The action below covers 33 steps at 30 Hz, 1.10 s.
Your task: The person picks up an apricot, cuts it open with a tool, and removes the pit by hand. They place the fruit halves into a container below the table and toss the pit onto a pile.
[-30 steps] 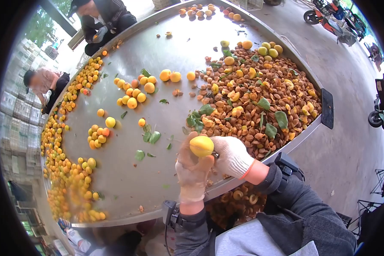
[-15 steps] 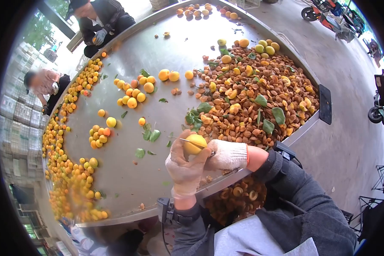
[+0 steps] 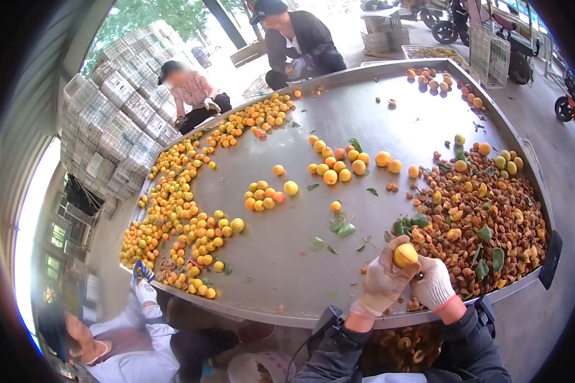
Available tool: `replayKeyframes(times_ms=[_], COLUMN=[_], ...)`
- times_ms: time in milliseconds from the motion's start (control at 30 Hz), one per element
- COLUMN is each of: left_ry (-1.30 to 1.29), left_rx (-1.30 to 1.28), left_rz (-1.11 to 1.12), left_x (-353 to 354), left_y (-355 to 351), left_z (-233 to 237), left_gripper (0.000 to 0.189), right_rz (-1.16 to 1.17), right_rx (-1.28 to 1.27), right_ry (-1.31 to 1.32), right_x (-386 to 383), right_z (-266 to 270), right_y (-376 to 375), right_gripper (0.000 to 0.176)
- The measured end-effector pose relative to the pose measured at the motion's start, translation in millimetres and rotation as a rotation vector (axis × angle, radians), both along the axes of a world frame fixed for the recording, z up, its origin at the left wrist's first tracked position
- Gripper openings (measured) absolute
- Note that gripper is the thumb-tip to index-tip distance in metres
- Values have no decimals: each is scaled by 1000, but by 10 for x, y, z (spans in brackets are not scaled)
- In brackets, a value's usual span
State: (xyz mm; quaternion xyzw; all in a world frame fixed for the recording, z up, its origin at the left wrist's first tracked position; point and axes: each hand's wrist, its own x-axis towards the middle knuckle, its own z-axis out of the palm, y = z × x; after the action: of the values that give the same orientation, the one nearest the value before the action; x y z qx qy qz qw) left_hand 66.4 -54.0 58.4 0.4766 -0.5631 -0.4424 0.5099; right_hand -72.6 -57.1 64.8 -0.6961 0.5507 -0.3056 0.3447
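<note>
My left hand (image 3: pixel 384 276), in a pale work glove, is closed around a yellow apricot (image 3: pixel 405 255) above the near side of the metal table (image 3: pixel 281 249). A line runs across the fruit's upper side. Against it, my gloved right hand (image 3: pixel 434 281) is closed on a small knife, of which only a dark end (image 3: pixel 419 276) shows; its blade is mostly hidden. Just beyond my hands lies a large heap of brown apricot pits (image 3: pixel 485 217), mixed with yellow flesh scraps and green leaves.
Whole apricots (image 3: pixel 172 217) crowd the table's left side, with smaller groups mid-table. Below the near edge are halved apricots (image 3: pixel 402 348). A person (image 3: pixel 118 338) works at the near left; two others (image 3: pixel 300 45) sit beyond the far edge. Stacked crates (image 3: pixel 124 108) stand behind.
My view has swung left, bringing the person at the near left into sight. Both hands stay together at the apricot, and the blade across it no longer shows clearly.
</note>
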Motion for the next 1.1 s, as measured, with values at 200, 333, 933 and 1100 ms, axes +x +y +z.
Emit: replayKeyframes(times_ms=[200,333,933,1100], left_ry=[-285,-343,396,147], left_rx=[-108,-19,246,184], left_rz=[107,122,-312,-78], left_x=[28,117,308,246], left_y=[17,33,-4,91], left_z=[12,137,72,322], left_gripper=[65,62,74,81], right_rz=[237,257,606,67], right_rx=[216,719,143,-40], right_ry=[23,-336,171,-21], right_x=[-12,48,-131,-49], right_z=[-360,-120,-537,-542], right_y=[-115,-138,-186,-45], right_gripper=[16,17,21,7])
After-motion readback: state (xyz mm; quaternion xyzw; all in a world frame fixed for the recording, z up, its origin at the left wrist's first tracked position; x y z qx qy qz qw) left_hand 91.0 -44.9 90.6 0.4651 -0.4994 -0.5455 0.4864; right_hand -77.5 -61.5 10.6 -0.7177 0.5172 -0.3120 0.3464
